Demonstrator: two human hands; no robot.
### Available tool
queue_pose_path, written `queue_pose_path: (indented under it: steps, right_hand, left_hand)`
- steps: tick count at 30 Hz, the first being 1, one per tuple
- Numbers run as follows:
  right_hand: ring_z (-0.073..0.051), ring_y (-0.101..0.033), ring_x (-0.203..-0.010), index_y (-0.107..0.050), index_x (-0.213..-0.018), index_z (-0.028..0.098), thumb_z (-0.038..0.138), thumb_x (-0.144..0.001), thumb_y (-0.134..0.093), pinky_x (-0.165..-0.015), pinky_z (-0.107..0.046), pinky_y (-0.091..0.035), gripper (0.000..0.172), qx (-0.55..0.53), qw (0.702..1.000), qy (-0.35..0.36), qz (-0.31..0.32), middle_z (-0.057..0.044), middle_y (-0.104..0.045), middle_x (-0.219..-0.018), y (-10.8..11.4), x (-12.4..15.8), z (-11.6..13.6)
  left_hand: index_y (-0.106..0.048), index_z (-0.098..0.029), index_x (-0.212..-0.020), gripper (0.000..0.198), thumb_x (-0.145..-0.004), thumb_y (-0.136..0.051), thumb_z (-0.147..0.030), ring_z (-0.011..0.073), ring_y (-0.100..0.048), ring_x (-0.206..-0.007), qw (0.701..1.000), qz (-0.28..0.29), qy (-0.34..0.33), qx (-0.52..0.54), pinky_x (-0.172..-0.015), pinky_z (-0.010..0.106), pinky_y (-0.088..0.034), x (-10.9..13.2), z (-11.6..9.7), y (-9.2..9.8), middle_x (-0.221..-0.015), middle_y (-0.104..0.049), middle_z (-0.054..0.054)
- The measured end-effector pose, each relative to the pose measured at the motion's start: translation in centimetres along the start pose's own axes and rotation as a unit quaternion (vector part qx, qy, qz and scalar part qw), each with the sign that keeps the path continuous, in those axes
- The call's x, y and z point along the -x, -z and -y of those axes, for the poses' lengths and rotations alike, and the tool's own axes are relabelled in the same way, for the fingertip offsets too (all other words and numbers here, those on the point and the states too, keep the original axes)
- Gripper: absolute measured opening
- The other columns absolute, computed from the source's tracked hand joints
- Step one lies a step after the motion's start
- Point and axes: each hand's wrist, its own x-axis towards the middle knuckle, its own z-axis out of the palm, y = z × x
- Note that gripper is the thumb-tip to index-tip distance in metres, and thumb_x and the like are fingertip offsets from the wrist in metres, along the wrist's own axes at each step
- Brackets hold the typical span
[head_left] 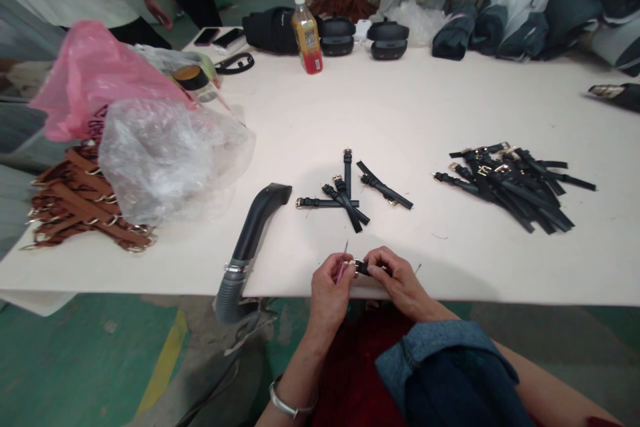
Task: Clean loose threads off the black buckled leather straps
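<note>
My left hand (327,287) is closed round a thin pink-handled tool (343,261), its tip pointing up. My right hand (395,278) pinches a short black strap (363,269) with a gold buckle at the table's front edge, close against the tool. Just beyond my hands lie several black straps (345,195) crossed over one another. A larger heap of black straps with gold buckles (515,183) lies to the right.
A black suction hose (250,240) hooks over the white table (400,113) edge on the left. Clear and pink plastic bags (165,153) and brown straps (80,203) sit at left. A drink bottle (307,33), black cases and phones stand at the back. Another person stands at far left.
</note>
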Motion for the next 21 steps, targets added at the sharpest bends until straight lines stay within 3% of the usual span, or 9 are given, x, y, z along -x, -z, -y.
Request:
queue_pose_path:
  steps: [4,7,10,16,21]
  right_hand:
    - [-0.017,-0.052,-0.076,-0.058,-0.08,0.02,0.03,-0.086,-0.052,-0.071,-0.029,-0.041,0.013,0.071,0.997,-0.009,-0.039,-0.001,-0.058,-0.081,0.5,-0.9,-2.2]
    - [-0.018,-0.055,-0.079,-0.06,-0.083,0.02,0.031,-0.086,-0.052,-0.074,-0.031,-0.043,0.013,0.096,0.994,-0.016,-0.049,-0.002,-0.061,-0.084,0.8,-1.4,-3.3]
    - [-0.018,-0.056,-0.078,-0.06,-0.084,0.021,0.03,-0.086,-0.052,-0.074,-0.031,-0.044,0.013,0.107,0.993,-0.017,-0.049,-0.002,-0.062,-0.083,1.0,-1.7,-3.5]
    - [-0.017,-0.056,-0.075,-0.06,-0.084,0.021,0.03,-0.086,-0.052,-0.072,-0.03,-0.044,0.012,0.116,0.993,-0.005,-0.026,-0.002,-0.063,-0.083,1.0,-1.8,-3.4]
    - [-0.016,-0.056,-0.079,-0.059,-0.082,0.021,0.029,-0.087,-0.052,-0.075,-0.029,-0.044,0.012,0.123,0.992,0.011,-0.003,-0.001,-0.061,-0.087,1.0,-1.7,-3.1]
  left_hand:
    - [-0.06,-0.019,-0.109,0.03,-0.084,-0.055,-0.034,0.0185,-0.062,-0.082,0.977,0.013,-0.07,-0.202,-0.076,0.029,-0.045,-0.1,0.2,1.0,-0.092,-0.068,0.004]
    - [-0.051,-0.022,-0.123,0.035,-0.09,-0.047,-0.032,0.0205,-0.062,-0.09,0.934,0.062,-0.106,-0.335,-0.081,0.031,-0.045,0.3,0.0,1.6,-0.103,-0.067,0.006]
    - [-0.049,-0.022,-0.121,0.03,-0.093,-0.039,-0.027,0.0222,-0.063,-0.089,0.883,0.103,-0.124,-0.441,-0.076,0.032,-0.045,0.5,0.0,1.5,-0.101,-0.066,0.005]
    - [-0.048,-0.024,-0.119,0.025,-0.096,-0.037,-0.026,0.0215,-0.062,-0.092,0.838,0.117,-0.156,-0.509,-0.07,0.029,-0.044,0.3,0.4,0.9,-0.102,-0.063,0.004]
    - [-0.048,-0.025,-0.121,0.027,-0.097,-0.035,-0.028,0.0197,-0.062,-0.092,0.846,0.128,-0.156,-0.493,-0.072,0.029,-0.044,0.1,0.4,1.2,-0.102,-0.063,0.002]
